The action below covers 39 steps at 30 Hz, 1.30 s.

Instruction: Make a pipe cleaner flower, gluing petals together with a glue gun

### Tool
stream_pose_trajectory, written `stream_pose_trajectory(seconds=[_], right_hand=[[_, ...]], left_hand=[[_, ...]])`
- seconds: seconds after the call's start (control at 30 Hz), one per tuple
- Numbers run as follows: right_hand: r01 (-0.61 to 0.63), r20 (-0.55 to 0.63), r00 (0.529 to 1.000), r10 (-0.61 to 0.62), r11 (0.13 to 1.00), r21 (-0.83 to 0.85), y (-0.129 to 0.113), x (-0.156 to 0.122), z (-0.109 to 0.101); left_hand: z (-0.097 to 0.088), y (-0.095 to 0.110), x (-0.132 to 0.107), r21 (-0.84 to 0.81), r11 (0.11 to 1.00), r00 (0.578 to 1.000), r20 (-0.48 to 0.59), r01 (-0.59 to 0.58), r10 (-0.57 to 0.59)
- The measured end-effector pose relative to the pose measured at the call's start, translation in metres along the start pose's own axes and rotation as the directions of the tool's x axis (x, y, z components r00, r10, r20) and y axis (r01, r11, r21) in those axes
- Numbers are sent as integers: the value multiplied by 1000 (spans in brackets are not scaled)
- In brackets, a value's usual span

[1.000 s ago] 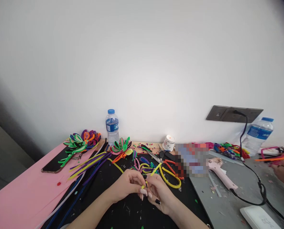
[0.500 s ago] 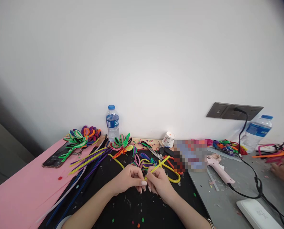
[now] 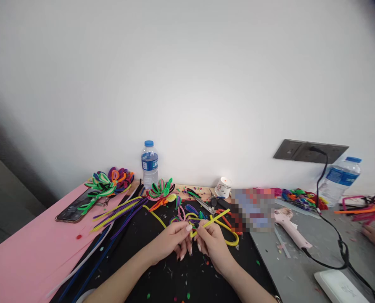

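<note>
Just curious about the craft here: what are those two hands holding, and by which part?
Both hands pinch a yellow pipe cleaner at its near end: left hand and right hand meet fingertip to fingertip there, while the rest sticks out up and right.

Bare forearms, no sleeves; hands (image 3: 190,242) with long pale-polished nails.

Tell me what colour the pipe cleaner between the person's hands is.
Yellow: the pipe cleaner pinched between left hand and right hand, clearest in the head view.

1 head-worn view faces forward and slightly down, near the black mat (image 3: 162,282), mostly wall.
</note>
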State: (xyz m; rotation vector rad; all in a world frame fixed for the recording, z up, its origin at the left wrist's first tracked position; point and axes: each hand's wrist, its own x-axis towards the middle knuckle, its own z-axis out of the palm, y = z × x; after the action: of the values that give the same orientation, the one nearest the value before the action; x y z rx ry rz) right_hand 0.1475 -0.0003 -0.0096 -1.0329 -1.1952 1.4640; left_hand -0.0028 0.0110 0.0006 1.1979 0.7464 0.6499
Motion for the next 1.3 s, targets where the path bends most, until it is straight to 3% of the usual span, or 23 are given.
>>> stream_pose_trajectory(seconds=[0.23, 0.63, 1.07, 1.3], right_hand=[[39, 2, 999, -39, 998, -57, 2, 0, 2], [77, -50, 995, -89, 978, -196, -3, -5, 5], [85, -53, 994, -100, 968, -234, -6, -8, 6], [78, -48, 995, -90, 974, -213, -3, -9, 7]], left_hand=[[6, -5, 0, 21, 1000, 1000, 3, 11, -11], [11, -5, -5, 250, 964, 991, -70, -89, 110], [14, -8, -6, 131, 989, 997, -22, -71, 74], [13, -11, -3, 164, 982, 992, -69, -89, 101]])
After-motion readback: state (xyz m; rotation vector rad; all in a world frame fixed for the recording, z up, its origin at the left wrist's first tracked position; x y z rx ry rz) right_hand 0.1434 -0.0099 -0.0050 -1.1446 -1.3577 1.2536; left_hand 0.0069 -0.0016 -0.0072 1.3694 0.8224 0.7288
